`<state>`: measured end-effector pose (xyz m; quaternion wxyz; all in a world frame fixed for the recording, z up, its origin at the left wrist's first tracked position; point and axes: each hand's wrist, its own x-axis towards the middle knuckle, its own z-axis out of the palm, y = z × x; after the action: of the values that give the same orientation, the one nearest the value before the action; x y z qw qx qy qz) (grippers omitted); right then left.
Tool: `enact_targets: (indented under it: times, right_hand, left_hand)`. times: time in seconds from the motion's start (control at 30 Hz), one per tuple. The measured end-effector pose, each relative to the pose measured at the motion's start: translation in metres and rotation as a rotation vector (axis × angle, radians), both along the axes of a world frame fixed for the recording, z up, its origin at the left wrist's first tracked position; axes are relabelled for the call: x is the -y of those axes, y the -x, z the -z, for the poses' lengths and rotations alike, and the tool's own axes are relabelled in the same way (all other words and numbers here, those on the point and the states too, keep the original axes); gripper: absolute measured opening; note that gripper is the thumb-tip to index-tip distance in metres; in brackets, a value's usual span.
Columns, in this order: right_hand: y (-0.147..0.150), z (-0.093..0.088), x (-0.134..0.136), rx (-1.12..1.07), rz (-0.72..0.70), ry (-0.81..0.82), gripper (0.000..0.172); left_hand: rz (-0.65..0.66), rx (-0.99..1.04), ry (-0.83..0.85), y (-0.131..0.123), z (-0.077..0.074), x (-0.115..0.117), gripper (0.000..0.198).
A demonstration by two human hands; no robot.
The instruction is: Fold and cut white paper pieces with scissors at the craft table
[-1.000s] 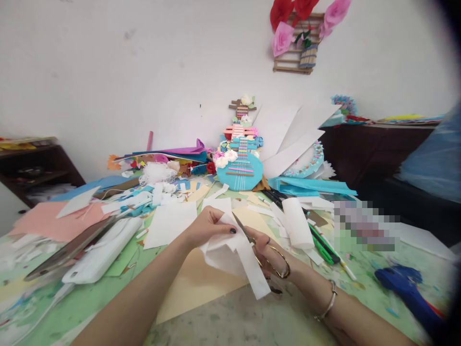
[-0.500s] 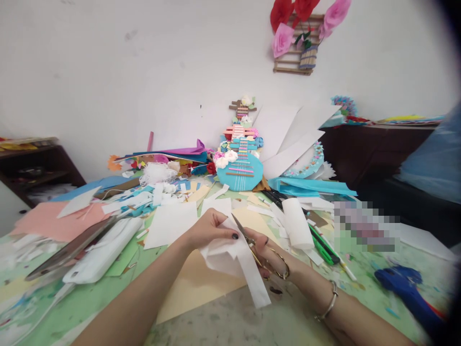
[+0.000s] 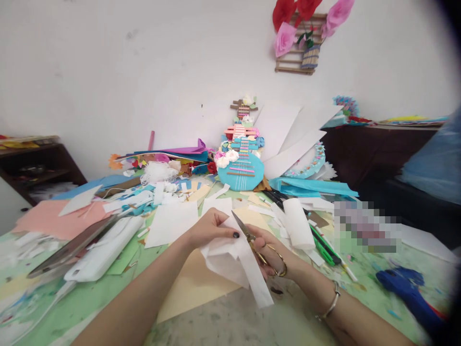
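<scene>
My left hand point(image 3: 214, 228) pinches a thin white sheet of paper point(image 3: 230, 262), thumb on top, over the middle of the table. A strip of the sheet hangs down toward the right. In my right hand point(image 3: 268, 245) is a pair of gold-handled scissors point(image 3: 248, 235), fingers through the loops. The blades point up and left, against the paper's right edge beside my left thumb. Beneath my hands lies a cream sheet point(image 3: 190, 293). White squares of paper point(image 3: 171, 223) lie just beyond my left hand, and a white paper roll point(image 3: 298, 225) is beyond my right.
A blue glue gun point(image 3: 403, 286) lies at the right, near a green cutter point(image 3: 324, 247). At left are a white power bank point(image 3: 104, 250) with a cable and a dark tablet-like slab point(image 3: 68, 250). A blue paper lute point(image 3: 240, 172) stands against the wall among scraps.
The scissors and my right hand have shifted slightly, with more of the blades and handles showing. The hanging strip has swung a little to the right. My left hand keeps its pinch.
</scene>
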<state>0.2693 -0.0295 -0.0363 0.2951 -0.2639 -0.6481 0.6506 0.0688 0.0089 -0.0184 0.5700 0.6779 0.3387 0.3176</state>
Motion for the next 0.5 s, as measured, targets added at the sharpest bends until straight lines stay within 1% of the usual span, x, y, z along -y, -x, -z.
enact_targets:
  times: [0.07,0.17,0.23,0.3,0.37,0.4,0.43,0.5]
  right_hand:
    - [-0.003,-0.003,-0.005,0.062,0.095,-0.009,0.070]
    - [-0.012,-0.007,-0.016,0.278,0.344,-0.076,0.057]
    - [-0.021,-0.007,-0.024,0.521,0.473,-0.172,0.046]
    - [-0.029,-0.006,-0.031,0.801,0.564,-0.319,0.035]
    - [-0.035,-0.004,-0.036,1.027,0.622,-0.456,0.031]
    - [-0.036,-0.002,-0.037,1.101,0.636,-0.506,0.031]
    - [-0.037,-0.001,-0.038,1.147,0.641,-0.541,0.032]
    - [-0.038,0.000,-0.039,1.196,0.641,-0.580,0.036]
  left_hand:
    - [-0.065,0.004,0.036,0.004,0.000,-0.003,0.029]
    - [-0.206,-0.058,0.125,0.012,0.001,-0.009,0.035]
    - [-0.282,-0.150,0.161,0.016,0.003,-0.013,0.040]
    - [-0.359,-0.234,0.171,0.020,0.007,-0.018,0.046]
    - [-0.422,-0.265,0.172,0.022,0.010,-0.021,0.050]
    - [-0.428,-0.265,0.169,0.024,0.011,-0.022,0.050]
    - [-0.404,-0.259,0.171,0.025,0.012,-0.023,0.047]
    - [-0.312,-0.239,0.184,0.027,0.013,-0.024,0.038]
